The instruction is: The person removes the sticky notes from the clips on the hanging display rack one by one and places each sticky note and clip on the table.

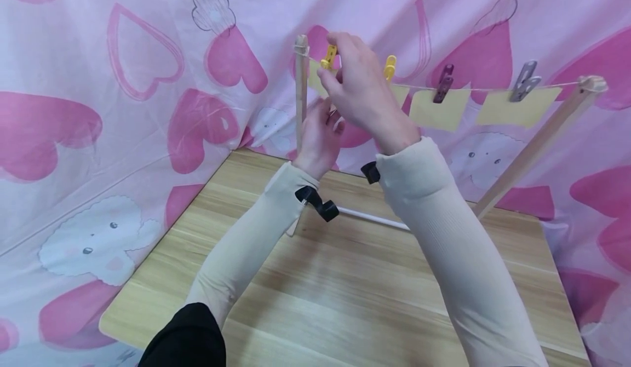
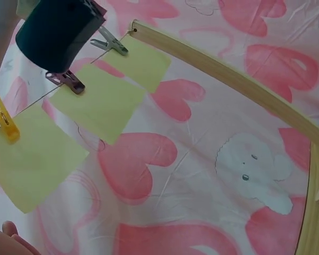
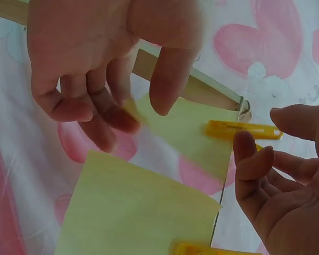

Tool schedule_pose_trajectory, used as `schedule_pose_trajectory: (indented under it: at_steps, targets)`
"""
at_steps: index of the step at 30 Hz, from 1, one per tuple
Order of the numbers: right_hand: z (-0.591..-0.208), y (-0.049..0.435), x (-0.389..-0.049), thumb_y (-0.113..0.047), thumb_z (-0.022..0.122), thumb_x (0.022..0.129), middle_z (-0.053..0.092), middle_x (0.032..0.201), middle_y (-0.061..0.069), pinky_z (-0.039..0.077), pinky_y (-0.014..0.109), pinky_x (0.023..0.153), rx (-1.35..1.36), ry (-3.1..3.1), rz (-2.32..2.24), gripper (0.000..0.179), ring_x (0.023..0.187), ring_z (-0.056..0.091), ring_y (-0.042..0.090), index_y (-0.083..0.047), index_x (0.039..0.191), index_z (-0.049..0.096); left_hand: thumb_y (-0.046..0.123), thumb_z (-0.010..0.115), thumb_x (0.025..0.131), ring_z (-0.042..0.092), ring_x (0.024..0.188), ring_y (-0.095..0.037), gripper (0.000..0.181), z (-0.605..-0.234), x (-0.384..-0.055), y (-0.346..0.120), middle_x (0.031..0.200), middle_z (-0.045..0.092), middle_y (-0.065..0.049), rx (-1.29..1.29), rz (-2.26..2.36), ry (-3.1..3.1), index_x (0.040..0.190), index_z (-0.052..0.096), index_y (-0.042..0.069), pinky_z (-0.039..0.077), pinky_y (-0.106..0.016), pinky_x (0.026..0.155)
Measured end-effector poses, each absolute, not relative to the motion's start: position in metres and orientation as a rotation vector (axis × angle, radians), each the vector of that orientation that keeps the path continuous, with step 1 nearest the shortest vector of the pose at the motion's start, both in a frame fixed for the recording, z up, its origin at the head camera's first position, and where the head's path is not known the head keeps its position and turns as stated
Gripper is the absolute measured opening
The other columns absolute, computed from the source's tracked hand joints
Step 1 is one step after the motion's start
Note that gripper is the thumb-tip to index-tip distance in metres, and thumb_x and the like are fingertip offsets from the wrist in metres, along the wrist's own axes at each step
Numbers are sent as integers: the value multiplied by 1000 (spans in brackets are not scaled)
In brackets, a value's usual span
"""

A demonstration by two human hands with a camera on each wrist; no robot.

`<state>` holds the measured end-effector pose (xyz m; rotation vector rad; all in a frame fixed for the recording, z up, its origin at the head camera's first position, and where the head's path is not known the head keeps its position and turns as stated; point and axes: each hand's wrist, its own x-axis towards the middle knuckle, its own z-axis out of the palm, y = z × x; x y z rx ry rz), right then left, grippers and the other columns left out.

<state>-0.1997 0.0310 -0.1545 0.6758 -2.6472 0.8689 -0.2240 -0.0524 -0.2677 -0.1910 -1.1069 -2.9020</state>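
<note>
My right hand (image 1: 362, 85) is beside a yellow clothespin (image 1: 330, 57) at the string's left end, thumb and forefinger spread around it. In the right wrist view that clothespin (image 3: 239, 129) holds a pale yellow paper (image 3: 189, 125) on the string; fingertips are very near it, contact unclear. My left hand (image 1: 320, 137) is lower, below the paper's corner. Its fingers (image 3: 114, 114) are loosely bent, with thumb and fingers apart. Nearby hangs another yellow paper (image 2: 37, 156) under a second yellow clothespin (image 1: 390, 68).
A brown-purple clothespin (image 1: 443, 84) and a grey clothespin (image 1: 525, 82) hold further papers to the right. Wooden posts (image 1: 537, 148) carry the string above a wooden table (image 1: 320, 301). A white rod (image 1: 374, 219) lies low between them. Pink heart-patterned cloth (image 1: 138, 153) hangs behind.
</note>
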Motion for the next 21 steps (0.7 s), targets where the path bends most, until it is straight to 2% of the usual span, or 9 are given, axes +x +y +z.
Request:
schedule_pose_trajectory:
  at_steps: [3,6,14,21]
  targets:
    - [-155,32,-201,-24,49,100,52,133,7,45,26,85,681,-2634,873,49,90,54,19,-10,146,38,23,46,101,50,94,-15,19,-270,-224,-51,102,54,4,-171,-2893,-1118,114,58,19,32,-28,81]
    - [-154,33,-202,-26,50,100,53,130,8,45,27,87,677,-2625,856,46,91,56,18,-10,142,43,24,46,101,51,98,-16,20,-272,-223,-51,107,53,4,-123,-2903,-1111,119,54,18,32,-27,82]
    - [-154,34,-203,-27,55,98,56,120,11,50,25,85,662,-2617,854,43,95,63,19,-8,135,50,24,52,100,53,95,-16,12,-277,-224,-49,101,54,4,-108,-2905,-1087,111,56,21,33,-26,78]
    - [-155,35,-204,-26,62,94,57,117,12,47,25,86,695,-2577,834,39,91,62,18,-6,127,56,18,55,98,53,87,-14,9,-278,-224,-47,91,57,5,-83,-2894,-1052,104,62,19,33,-24,74]
